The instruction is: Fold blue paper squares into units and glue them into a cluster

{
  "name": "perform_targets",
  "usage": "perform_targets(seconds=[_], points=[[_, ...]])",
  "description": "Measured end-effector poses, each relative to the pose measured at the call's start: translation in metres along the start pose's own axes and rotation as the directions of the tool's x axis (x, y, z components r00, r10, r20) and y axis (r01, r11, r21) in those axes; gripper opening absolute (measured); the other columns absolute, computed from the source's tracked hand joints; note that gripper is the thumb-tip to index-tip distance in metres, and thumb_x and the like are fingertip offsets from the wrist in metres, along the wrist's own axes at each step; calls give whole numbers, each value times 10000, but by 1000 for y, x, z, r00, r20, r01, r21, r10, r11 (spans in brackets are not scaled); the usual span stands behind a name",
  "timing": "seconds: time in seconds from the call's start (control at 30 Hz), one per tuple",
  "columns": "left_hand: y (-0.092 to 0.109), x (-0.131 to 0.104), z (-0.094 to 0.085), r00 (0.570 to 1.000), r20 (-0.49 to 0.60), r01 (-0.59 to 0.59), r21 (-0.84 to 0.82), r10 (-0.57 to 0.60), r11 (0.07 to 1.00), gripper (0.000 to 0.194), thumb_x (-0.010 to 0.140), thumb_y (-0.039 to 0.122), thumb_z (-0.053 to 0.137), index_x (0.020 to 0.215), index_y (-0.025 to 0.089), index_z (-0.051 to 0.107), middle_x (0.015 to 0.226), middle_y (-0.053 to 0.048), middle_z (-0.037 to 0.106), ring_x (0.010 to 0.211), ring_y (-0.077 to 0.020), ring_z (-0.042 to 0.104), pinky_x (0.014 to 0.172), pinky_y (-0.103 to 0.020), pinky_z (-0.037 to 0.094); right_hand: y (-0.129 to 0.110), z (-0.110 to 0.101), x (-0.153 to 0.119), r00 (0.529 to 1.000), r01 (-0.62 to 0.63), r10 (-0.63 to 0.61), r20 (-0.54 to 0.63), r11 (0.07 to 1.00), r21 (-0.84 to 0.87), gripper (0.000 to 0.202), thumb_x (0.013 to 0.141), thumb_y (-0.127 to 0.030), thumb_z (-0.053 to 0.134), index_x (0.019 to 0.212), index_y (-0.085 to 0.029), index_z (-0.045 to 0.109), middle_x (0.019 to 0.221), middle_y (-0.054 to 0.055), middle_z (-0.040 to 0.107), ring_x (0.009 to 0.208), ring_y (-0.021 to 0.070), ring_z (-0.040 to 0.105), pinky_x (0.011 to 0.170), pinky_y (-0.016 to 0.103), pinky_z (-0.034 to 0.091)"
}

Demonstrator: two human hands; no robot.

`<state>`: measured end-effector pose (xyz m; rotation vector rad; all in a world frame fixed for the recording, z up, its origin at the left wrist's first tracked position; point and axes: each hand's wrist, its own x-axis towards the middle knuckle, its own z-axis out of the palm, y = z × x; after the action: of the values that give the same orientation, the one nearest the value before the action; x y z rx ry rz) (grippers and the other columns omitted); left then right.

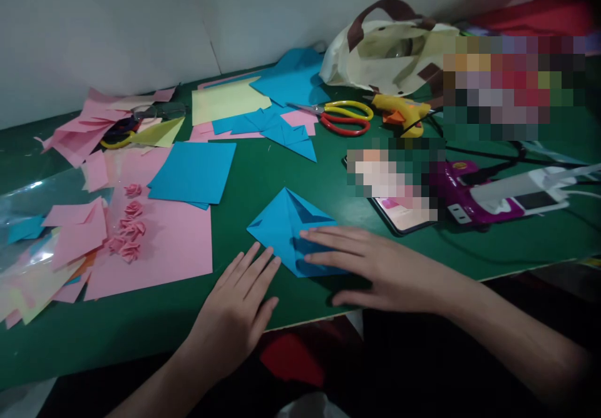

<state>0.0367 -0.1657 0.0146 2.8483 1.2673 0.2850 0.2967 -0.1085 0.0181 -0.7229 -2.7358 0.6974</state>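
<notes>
A folded sheet of blue paper (277,224) lies on the green table in front of me, with creases and a raised flap along its upper right side. My right hand (370,268) rests over its right part, fingers stretched out and covering that corner. At the sheet's lower left edge is my left hand (244,299), its fingers extended and fingertips near or touching the paper. Neither hand grips anything. To the left, a stack of blue squares (195,174) sits on a pink sheet (183,236), beside several small folded pink paper roses (131,230).
Red-and-yellow-handled scissors (345,117) and a yellow glue gun (406,114) lie at the back. A phone (399,208) and a purple power strip (483,199) with cables are on the right. A cream bag (347,61) stands near the wall. Paper scraps (79,230) cover the left.
</notes>
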Motion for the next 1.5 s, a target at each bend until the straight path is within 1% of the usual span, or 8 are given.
perform_targets(seconds=[0.13, 0.3, 0.57, 0.87, 1.0, 1.17, 1.37, 1.5], points=[[3, 0, 0, 1000, 9, 28, -64, -28, 998, 365, 904, 221, 430, 1251, 144, 511, 1329, -136, 506, 1289, -283, 383, 997, -490, 386, 14, 0, -6, 994, -103, 104, -31, 994, 25, 427, 821, -378, 596, 1211, -219, 530, 1423, 81, 387, 1295, 220, 372, 1009, 395, 413], [2, 3, -2, 999, 12, 44, -112, -43, 993, 351, 889, 269, 471, 1224, 206, 555, 1307, -153, 516, 1269, -322, 402, 971, -541, 389, 16, 7, -7, 992, -71, 74, -101, 997, 26, 264, 884, -292, 513, 1113, -178, 577, 1350, 99, 475, 1247, 189, 429, 990, 350, 430], [-1, 9, -7, 997, 25, -64, -100, 67, 993, 345, 903, 285, 449, 1200, 154, 565, 1302, -149, 531, 1258, -283, 429, 980, -481, 412, 18, -13, -10, 1000, -1, 0, -22, 999, -40, 426, 780, -470, 620, 1145, -254, 575, 1241, 52, 562, 1149, 242, 467, 929, 419, 405], [-1, 9, -9, 996, 32, -86, -93, 89, 992, 320, 892, 337, 473, 1144, 189, 605, 1292, -184, 530, 1240, -321, 440, 932, -511, 442, 23, -10, 1, 971, 142, -150, -184, 988, -55, 102, 881, -241, 527, 870, -179, 607, 976, 71, 642, 813, 151, 550, 731, 303, 442], [1, 9, -9, 996, 7, -85, -82, 86, 993, 313, 894, 309, 467, 1145, 182, 604, 1297, -153, 536, 1241, -304, 446, 937, -488, 446, 15, -5, 8, 959, 33, -48, -279, 998, -58, 109, 903, -238, 486, 858, -172, 561, 823, 46, 659, 748, 142, 600, 658, 255, 464], [11, 8, -6, 994, -38, -107, -83, 104, 991, 330, 898, 199, 419, 1160, 80, 579, 1225, -119, 601, 1190, -232, 509, 945, -370, 461, 8, 5, 16, 941, -128, 93, -326, 988, -87, 136, 921, -248, 446, 860, -185, 551, 781, 40, 670, 684, 151, 631, 602, 254, 480], [15, 8, -4, 995, -42, -97, -64, 95, 993, 329, 896, 187, 411, 1158, 84, 581, 1218, -92, 610, 1174, -237, 523, 945, -370, 451, 6, -6, 21, 957, -91, 144, -253, 973, 210, 172, 896, -232, 494, 1052, -185, 549, 940, 59, 633, 822, 136, 609, 726, 244, 492], [16, 8, -4, 997, -37, -76, -78, 74, 994, 346, 891, 187, 416, 1188, 87, 561, 1235, -81, 600, 1181, -225, 516, 962, -361, 429, 10, -13, 23, 965, -107, 160, -206, 963, 247, 127, 900, -215, 485, 977, -196, 583, 953, 55, 617, 912, 151, 572, 800, 280, 466]])
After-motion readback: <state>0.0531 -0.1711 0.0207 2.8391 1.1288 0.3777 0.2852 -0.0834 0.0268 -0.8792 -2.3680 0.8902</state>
